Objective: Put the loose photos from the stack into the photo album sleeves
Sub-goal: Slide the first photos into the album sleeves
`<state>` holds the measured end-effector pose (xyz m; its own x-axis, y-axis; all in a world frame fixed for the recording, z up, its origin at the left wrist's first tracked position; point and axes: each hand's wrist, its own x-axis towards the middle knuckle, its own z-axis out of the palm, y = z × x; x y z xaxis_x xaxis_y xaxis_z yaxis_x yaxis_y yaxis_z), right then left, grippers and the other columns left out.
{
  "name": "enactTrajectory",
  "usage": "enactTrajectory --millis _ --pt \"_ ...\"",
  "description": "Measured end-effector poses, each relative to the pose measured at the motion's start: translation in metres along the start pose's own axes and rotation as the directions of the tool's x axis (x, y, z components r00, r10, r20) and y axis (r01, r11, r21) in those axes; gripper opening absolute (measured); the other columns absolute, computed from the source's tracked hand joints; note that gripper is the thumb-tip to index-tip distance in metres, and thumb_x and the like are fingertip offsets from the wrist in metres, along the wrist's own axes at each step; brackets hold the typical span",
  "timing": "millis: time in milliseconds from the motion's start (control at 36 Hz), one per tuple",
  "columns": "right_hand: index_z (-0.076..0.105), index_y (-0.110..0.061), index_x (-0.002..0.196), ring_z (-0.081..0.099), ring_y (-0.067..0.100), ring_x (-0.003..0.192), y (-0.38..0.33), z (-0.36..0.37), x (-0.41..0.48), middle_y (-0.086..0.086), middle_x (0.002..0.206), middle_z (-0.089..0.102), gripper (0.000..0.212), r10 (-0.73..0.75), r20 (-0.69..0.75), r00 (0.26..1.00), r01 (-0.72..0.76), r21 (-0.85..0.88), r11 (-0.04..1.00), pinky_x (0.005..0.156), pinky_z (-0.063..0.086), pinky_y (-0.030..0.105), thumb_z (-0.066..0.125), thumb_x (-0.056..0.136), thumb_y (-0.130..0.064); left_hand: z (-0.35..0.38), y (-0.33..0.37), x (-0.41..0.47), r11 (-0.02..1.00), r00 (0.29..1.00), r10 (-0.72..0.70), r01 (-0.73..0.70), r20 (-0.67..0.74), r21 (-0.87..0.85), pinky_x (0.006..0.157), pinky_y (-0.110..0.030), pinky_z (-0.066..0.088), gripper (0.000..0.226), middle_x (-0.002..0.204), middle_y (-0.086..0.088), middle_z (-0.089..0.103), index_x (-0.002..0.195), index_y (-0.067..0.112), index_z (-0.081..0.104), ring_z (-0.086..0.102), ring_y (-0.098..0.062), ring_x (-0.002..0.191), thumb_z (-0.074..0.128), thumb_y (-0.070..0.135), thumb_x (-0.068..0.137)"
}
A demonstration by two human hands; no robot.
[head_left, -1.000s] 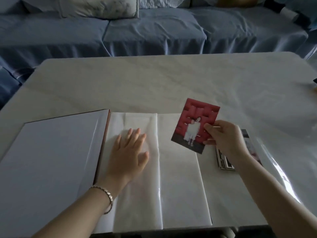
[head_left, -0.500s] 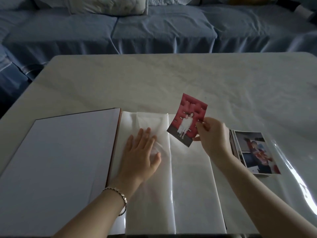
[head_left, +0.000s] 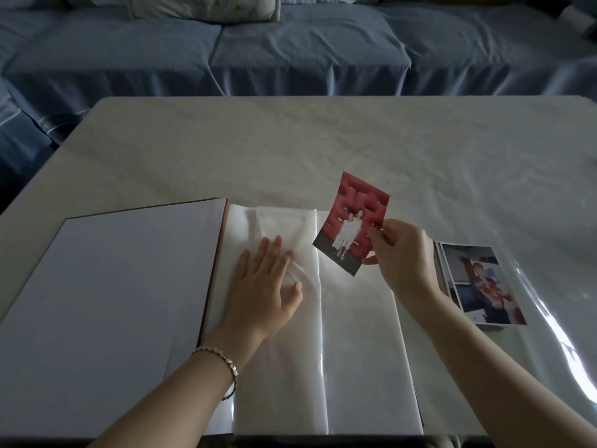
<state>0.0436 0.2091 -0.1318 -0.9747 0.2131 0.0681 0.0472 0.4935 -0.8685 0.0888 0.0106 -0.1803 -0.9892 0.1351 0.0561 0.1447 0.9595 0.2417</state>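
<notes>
Since the frame one second earlier, the right hand has carried the red photo leftward off the stack, so the stack's top print is now uncovered.

Right grip: thumb and fingertips pinch the photo's right edge. The photo is held tilted in the air at centre frame, above the sleeve page, picture side toward the camera. The forearm enters from the lower right corner.

Left grip: spread. The left hand lies palm down on the left part of the sleeve page, fingers straight and pointing toward the top of the frame. The clear film wrinkles at the fingertips. A bracelet sits on the wrist.

The album lies open on the bench, its cover folded out to the left. The stack rests on the bench just right of the album. A blue sofa fills the top of the frame.
</notes>
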Motion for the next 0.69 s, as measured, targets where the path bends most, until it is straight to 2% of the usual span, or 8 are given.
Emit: enactTrajectory --millis 56,194,250,333,417,472,583,694 --pt "0.054 -0.01 0.059 0.066 0.017 0.051 0.0 0.001 -0.003 0.01 0.062 0.065 0.032 -0.041 0.014 0.999 0.042 -0.049 0.998 0.043 0.045 0.025 0.051 0.09 -0.004 0.0 0.0 0.0 1.0 1.0 0.002 -0.002 0.007 0.012 0.116 -0.035 -0.003 0.065 0.157 0.002 0.009 0.143 0.022 0.036 0.003 -0.016 0.145 0.027 0.048 0.085" --pt "0.05 0.0 0.06 0.062 0.035 0.061 -0.005 0.005 -0.011 0.015 0.057 0.058 0.03 -0.134 0.116 0.984 0.154 -0.181 0.971 0.049 0.043 0.037 0.05 0.089 -0.005 0.0 -0.001 0.0 0.999 1.0 -0.002 0.001 0.02 0.049 0.116 -0.034 -0.009 0.062 0.157 0.002 -0.001 0.148 0.025 0.023 -0.005 -0.016 0.145 0.025 0.049 0.09" --pt "0.046 -0.005 0.055 0.054 0.031 0.052 -0.008 0.008 -0.016 0.012 0.053 0.054 0.034 -0.165 0.165 0.972 0.199 -0.214 0.956 0.046 0.037 0.035 0.049 0.089 -0.005 0.001 -0.003 0.0 0.998 0.999 0.003 -0.005 0.034 0.063 0.116 -0.034 -0.01 0.06 0.157 0.002 -0.005 0.149 0.028 0.018 -0.009 -0.016 0.145 0.031 0.048 0.094" --pt "0.031 -0.022 0.049 0.032 0.019 0.046 -0.011 0.011 -0.022 -0.003 0.045 0.037 0.046 -0.195 0.2 0.96 0.242 -0.244 0.939 0.045 0.022 0.028 0.048 0.089 -0.007 0.001 -0.003 -0.001 0.997 0.999 0.007 -0.01 0.042 0.071 0.116 -0.035 -0.01 0.06 0.158 0.002 -0.007 0.149 0.03 0.015 -0.012 -0.016 0.144 0.032 0.049 0.094" --pt "0.027 -0.023 0.049 0.025 0.013 0.044 -0.013 0.01 -0.021 -0.006 0.044 0.031 0.048 -0.205 0.172 0.964 0.245 -0.259 0.934 0.044 0.018 0.027 0.048 0.088 -0.005 0.002 -0.003 0.0 0.997 0.999 0.007 -0.01 0.031 0.077 0.116 -0.034 -0.01 0.06 0.158 0.002 -0.006 0.149 0.029 0.016 -0.011 -0.016 0.144 0.031 0.049 0.094" --pt "0.029 -0.021 0.049 0.027 0.015 0.043 -0.015 0.009 -0.02 -0.003 0.044 0.034 0.046 -0.199 0.16 0.967 0.236 -0.264 0.935 0.044 0.022 0.03 0.049 0.088 -0.006 0.002 -0.003 0.0 0.997 1.0 0.013 -0.014 0.025 0.073 0.115 -0.035 -0.01 0.06 0.158 0.002 -0.004 0.149 0.027 0.018 -0.009 -0.015 0.145 0.031 0.048 0.094" --pt "0.051 -0.007 0.057 0.061 0.031 0.057 -0.015 0.009 -0.015 0.012 0.058 0.061 0.034 -0.07 0.261 0.963 0.138 -0.252 0.958 0.052 0.047 0.036 0.047 0.09 -0.006 0.003 -0.004 0.0 0.999 1.0 0.015 -0.016 0.019 0.04 0.115 -0.035 -0.009 0.063 0.158 0.002 -0.002 0.149 0.025 0.019 -0.007 -0.015 0.145 0.036 0.048 0.093" --pt "0.061 0.001 0.075 0.06 0.019 0.05 -0.003 0.018 0.001 0.015 0.072 0.064 0.023 0.201 0.308 0.93 -0.143 -0.202 0.969 0.041 0.047 0.018 0.047 0.092 -0.002 -0.002 0.0 -0.002 0.999 0.999 -0.043 0.043 -0.011 0.018 0.114 -0.036 -0.01 0.078 0.158 -0.005 0.007 0.148 0.015 0.021 0.001 -0.017 0.145 0.017 0.057 0.083"
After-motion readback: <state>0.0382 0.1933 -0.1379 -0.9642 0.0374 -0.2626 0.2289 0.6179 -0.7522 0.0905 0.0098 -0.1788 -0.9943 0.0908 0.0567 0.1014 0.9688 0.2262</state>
